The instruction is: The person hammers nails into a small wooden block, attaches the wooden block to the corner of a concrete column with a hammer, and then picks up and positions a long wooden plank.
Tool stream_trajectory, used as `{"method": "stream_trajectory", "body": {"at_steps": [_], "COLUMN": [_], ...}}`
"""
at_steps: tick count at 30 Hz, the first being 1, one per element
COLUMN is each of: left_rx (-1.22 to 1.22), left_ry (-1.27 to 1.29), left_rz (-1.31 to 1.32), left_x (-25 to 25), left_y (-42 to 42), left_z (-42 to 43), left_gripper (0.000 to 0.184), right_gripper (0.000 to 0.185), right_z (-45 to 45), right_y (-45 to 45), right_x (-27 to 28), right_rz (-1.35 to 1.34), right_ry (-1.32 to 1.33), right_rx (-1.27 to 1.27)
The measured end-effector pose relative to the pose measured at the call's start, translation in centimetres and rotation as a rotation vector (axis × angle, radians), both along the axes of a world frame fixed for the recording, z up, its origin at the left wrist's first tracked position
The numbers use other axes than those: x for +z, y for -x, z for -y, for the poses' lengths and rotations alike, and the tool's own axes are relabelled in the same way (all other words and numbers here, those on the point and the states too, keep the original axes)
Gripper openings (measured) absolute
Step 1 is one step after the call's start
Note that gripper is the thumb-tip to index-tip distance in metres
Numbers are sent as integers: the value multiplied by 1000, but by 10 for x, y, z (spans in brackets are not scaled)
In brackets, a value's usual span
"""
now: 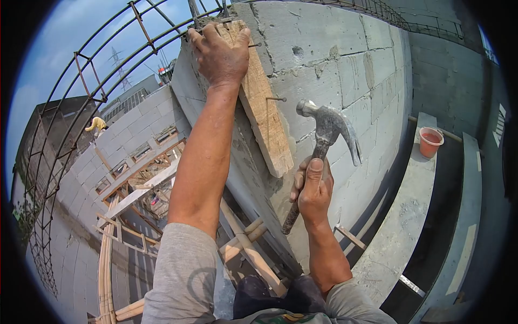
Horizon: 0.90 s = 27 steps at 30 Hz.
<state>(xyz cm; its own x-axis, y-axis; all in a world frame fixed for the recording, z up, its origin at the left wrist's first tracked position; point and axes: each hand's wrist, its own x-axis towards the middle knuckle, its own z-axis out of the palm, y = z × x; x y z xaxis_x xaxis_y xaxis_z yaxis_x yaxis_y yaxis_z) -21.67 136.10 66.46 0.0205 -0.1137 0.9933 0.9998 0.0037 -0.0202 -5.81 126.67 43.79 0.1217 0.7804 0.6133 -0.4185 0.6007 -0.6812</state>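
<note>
A short wooden board (264, 119) lies slanted against the face of the block wall (307, 48). At its upper end my left hand (221, 56) clasps it, thumb on one edge and fingers over the other. Two nails stick out of the board: a bent-looking nail (276, 99) near its middle and another nail (255, 45) close to my left thumb. My right hand (314, 189) is wrapped around the handle of a worn claw hammer (326, 127). The hammer head is up, right of the board and apart from the nails.
Rebar cages (81, 108) curve across the upper left. Bamboo poles (248, 243) stand below me. On the right, a grey plank (402, 237) carries an orange bucket (430, 141). Far left, a person in yellow (97, 125) is by an unfinished block wall (135, 124).
</note>
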Motion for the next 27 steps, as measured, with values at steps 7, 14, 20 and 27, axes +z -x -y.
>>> {"method": "stream_trajectory", "body": {"at_steps": [7,14,20,27], "left_rx": [-29,-51,-10,62], "left_ry": [24,-5,6,-18], "left_rz": [33,61,52,54], "left_x": [-2,-1,-4,-3], "left_y": [-4,-6,-4,-5], "left_z": [6,7,5,4], "left_gripper": [73,74,72,76], "right_gripper": [52,51,51,57], "right_z": [36,-2,34,48], "right_y": [-48,18,-41,-51], "right_x": [1,0,10,30], "right_rz": [-608,13,-272,-941], "right_ry": [-368,-6,-110,-571], "right_rx": [41,-96,25,-209]}}
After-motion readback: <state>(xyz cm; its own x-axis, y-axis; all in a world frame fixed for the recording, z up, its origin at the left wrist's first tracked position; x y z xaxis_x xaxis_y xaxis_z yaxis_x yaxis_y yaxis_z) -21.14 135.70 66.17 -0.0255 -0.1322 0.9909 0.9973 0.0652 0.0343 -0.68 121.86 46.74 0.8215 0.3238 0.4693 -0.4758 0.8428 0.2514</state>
